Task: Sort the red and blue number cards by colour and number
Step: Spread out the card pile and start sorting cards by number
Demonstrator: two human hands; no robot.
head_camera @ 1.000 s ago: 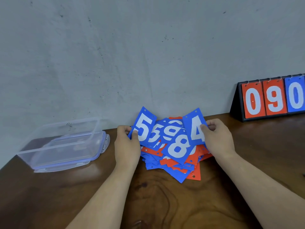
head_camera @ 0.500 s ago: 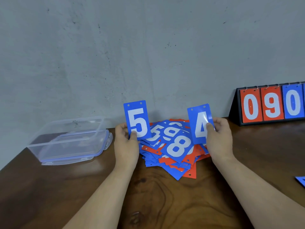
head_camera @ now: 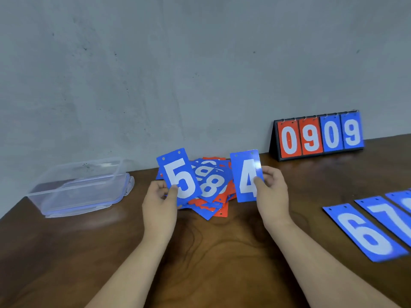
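1. Spread over a wooden table [head_camera: 211, 252]: a sort under way, judged well short of half done.
2. At the left, well apart from the cards: a clear plastic box [head_camera: 82, 185], seemingly upturned on its lid, with nothing visible inside. No part in the sorting, as far as can be told.
3. At the back right, against the wall: a flip scoreboard [head_camera: 318, 136] showing red 0 and 9, then blue 0 and 9. Cannot tell whether meant as part of the sorted set.
4. In the middle, between the two wrists: a loose pile of red and blue cards [head_camera: 213, 187], overlapping at all angles, with a blue 8 on top. Unsorted, and judged the bulk of the work left. No red card laid out anywhere in view.
5. At the right edge, face up and side by side: blue 6 [head_camera: 364, 234], blue 7 [head_camera: 387, 216], then a third card [head_camera: 402, 201] cut off by the frame, number unreadable. Judged the finished part: a blue run begun.
6. Raised over the pile, upright and facing the camera, apart from each other: blue 5 [head_camera: 180, 174] and blue 4 [head_camera: 245, 176]. Going by number, likely due beside the 6.
7. Pinching the blue 5 near its lower edge, thumb on the face: the left hand [head_camera: 160, 201]. Pinching the blue 4 by its right edge, thumb on the face: the right hand [head_camera: 273, 192].
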